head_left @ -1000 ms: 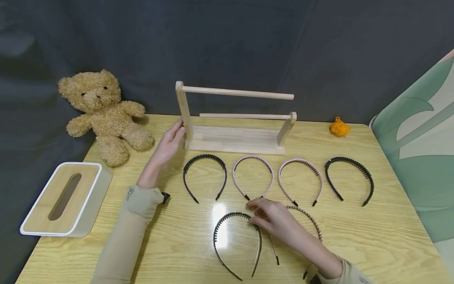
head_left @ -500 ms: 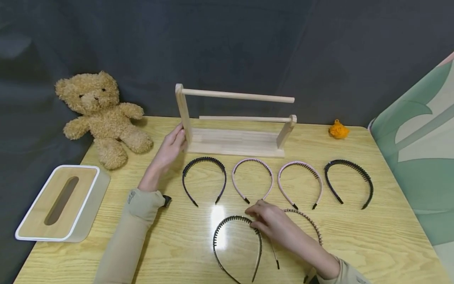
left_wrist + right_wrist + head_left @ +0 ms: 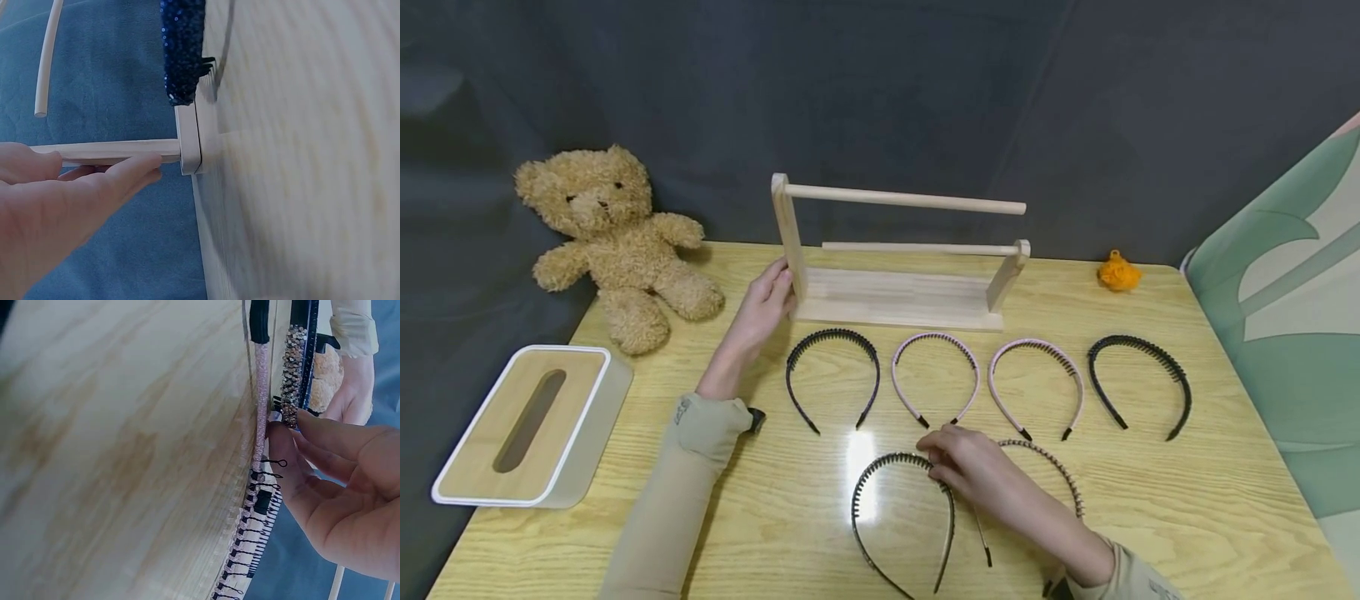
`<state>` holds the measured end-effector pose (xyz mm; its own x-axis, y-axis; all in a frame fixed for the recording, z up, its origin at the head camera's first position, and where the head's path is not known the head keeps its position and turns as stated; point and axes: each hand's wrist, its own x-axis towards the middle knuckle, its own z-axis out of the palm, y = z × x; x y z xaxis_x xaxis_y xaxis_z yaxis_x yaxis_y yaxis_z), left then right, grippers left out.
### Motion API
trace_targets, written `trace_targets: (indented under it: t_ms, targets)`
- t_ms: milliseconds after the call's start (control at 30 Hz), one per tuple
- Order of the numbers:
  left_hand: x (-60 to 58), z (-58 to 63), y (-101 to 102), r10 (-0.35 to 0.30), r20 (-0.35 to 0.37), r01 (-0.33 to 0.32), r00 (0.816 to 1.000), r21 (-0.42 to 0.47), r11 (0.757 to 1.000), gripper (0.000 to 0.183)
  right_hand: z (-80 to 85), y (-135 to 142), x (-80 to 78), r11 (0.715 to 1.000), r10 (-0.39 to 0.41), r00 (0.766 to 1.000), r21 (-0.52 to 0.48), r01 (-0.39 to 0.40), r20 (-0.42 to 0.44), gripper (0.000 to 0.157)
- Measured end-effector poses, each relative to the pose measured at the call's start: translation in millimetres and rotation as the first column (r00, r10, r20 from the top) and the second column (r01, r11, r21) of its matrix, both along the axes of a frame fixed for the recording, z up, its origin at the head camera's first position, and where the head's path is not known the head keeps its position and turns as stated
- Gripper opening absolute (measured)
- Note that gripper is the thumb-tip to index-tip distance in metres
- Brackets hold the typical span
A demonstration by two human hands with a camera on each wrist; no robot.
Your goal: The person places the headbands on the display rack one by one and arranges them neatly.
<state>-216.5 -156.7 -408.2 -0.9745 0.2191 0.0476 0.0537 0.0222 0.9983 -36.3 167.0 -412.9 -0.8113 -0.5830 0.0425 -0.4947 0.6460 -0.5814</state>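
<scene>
A pale wooden rack (image 3: 898,300), with a taller left post, a shorter right post and two bare rods, stands at the back of the table. My left hand (image 3: 760,308) grips its left post low down; in the left wrist view the fingers (image 3: 134,172) lie along the wood. My right hand (image 3: 962,467) pinches the upper right of a glittery dark headband (image 3: 854,500), its comb teeth facing inward. That headband's sequins (image 3: 292,375) reach the fingertips in the right wrist view. A pinkish beaded headband (image 3: 1060,467) lies partly hidden under the right forearm.
Before the rack lie a dark glitter headband (image 3: 832,333), two pink headbands (image 3: 895,375) (image 3: 992,379) and a black headband (image 3: 1138,340) in a row. A teddy bear (image 3: 625,242) and a tissue box (image 3: 591,450) are at left, a small orange item (image 3: 1118,272) at back right.
The camera view shifts slightly. Both hands keep their places, the left at the rack's post and the right at the dark headband.
</scene>
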Motion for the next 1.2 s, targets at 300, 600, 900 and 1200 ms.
trace_targets:
  t_ms: [300,600,900,1200]
  targets:
    - [1.6,0.3,-1,-0.001,-0.011,0.001,1.0,0.016,1.0,0.052,-0.4,-2,0.2,1.0,-0.022,1.0,-0.017,0.022,0.0,0.022]
    - [2.1,-0.1,-1,-0.011,-0.026,0.011,1.0,0.013,1.0,0.052,1.3,-2,2.5,0.999,-0.019,0.999,-0.03,0.018,-0.034,0.018]
    - [2.7,-1.6,-1,-0.012,-0.022,0.013,1.0,0.015,1.0,0.053,11.3,4,5.5,0.991,-0.045,0.998,-0.128,0.049,0.033,0.019]
    - [2.5,-0.9,-1,-0.012,-0.017,0.012,1.0,0.014,1.0,0.053,33.6,10,1.5,0.986,-0.089,0.991,-0.128,0.102,0.102,0.019]
